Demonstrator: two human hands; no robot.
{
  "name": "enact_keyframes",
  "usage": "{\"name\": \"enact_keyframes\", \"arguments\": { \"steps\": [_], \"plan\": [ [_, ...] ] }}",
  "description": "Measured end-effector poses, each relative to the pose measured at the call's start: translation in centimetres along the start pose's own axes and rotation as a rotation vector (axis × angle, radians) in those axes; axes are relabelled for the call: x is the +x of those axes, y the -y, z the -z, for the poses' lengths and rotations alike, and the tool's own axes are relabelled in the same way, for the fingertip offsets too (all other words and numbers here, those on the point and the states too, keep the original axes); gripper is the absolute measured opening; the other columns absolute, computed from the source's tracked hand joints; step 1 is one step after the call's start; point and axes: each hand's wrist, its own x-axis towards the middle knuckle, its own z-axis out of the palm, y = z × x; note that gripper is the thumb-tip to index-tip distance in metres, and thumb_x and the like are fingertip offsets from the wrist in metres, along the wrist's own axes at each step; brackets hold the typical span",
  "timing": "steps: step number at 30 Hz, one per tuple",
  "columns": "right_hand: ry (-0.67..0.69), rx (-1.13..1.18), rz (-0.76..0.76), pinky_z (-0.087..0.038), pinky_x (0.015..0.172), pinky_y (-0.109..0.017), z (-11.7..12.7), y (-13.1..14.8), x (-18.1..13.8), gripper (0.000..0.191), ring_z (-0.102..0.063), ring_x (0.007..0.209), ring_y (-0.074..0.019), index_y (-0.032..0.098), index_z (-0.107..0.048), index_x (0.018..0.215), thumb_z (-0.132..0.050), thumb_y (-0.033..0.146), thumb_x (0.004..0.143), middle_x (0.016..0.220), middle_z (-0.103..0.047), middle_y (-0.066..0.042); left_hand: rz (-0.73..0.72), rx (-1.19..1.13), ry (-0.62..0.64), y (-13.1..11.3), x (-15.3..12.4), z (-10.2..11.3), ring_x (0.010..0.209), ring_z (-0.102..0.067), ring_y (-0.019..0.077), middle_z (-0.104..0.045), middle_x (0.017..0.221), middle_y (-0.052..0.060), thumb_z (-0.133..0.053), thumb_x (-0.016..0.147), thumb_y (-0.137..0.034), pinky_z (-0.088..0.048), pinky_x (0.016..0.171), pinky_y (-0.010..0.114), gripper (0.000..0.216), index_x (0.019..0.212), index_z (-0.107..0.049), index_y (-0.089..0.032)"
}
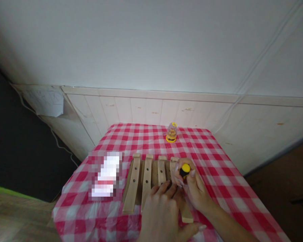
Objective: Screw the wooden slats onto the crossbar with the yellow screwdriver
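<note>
My right hand (pixel 197 190) is wrapped around a screwdriver (pixel 186 168) with a yellow and black handle. It is held end-on to the camera above the rightmost wooden slat (pixel 186 211), and its shaft and tip are hidden. My left hand (pixel 161 208) lies over the middle and right slats, fingers laid on the wood and thumb spread out past the front end of the rightmost one. The slats to the left, such as the leftmost slat (pixel 132 195), show dark screw heads and are fixed across brown wooden boards (pixel 155 168).
A red and white checked tablecloth (pixel 138 139) covers the table. Near the back stands a small clear container (pixel 172 132) with a yellow base and top. A blurred-out white item (pixel 107 174) lies left of the slats. A panelled wall (pixel 151 111) borders the far edge.
</note>
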Motion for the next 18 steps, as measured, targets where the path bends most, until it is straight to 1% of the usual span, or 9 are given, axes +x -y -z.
{"name": "enact_keyframes", "arguments": {
  "steps": [7,11,15,18],
  "plan": [
    [-0.042,0.030,-0.003,-0.038,0.053,-0.028,-0.3,0.0,0.0,0.039,-0.036,0.055,-0.0136,0.026,-0.054,0.096,-0.043,0.062,0.106,0.067,-0.043,0.005,0.018,0.025,0.016,-0.1,0.1,0.1,0.134,-0.059,0.0427,-0.070,0.136,0.016,-0.085,0.076,-0.068,-0.047,0.113,0.058,0.072,0.126,-0.077,-0.017],
    [-0.052,0.067,-0.012,-0.037,0.054,-0.028,-0.2,-0.5,-0.3,0.040,-0.036,0.055,-0.0132,0.026,-0.053,0.096,-0.044,0.063,0.105,0.067,-0.042,0.006,0.035,0.010,0.038,-0.3,0.1,0.5,0.135,-0.058,0.0412,-0.069,0.139,0.014,-0.086,0.077,-0.065,-0.046,0.115,0.057,0.070,0.127,-0.076,-0.017],
    [-0.091,0.102,0.007,-0.035,0.053,-0.027,0.1,-1.1,-0.4,0.038,-0.034,0.054,-0.0127,0.026,-0.054,0.098,-0.043,0.062,0.106,0.066,-0.042,0.006,0.052,0.014,0.058,-0.4,0.1,0.6,0.137,-0.056,0.0411,-0.066,0.143,0.014,-0.086,0.078,-0.063,-0.043,0.117,0.057,0.071,0.129,-0.075,-0.015],
    [-0.097,0.100,0.008,-0.037,0.053,-0.026,0.2,-1.2,-0.3,0.037,-0.036,0.054,-0.0128,0.026,-0.055,0.097,-0.044,0.060,0.107,0.066,-0.043,0.006,0.048,0.003,0.050,-0.4,0.2,0.6,0.136,-0.056,0.0410,-0.067,0.142,0.013,-0.085,0.078,-0.062,-0.044,0.116,0.058,0.071,0.131,-0.074,-0.017]
  ]
}}
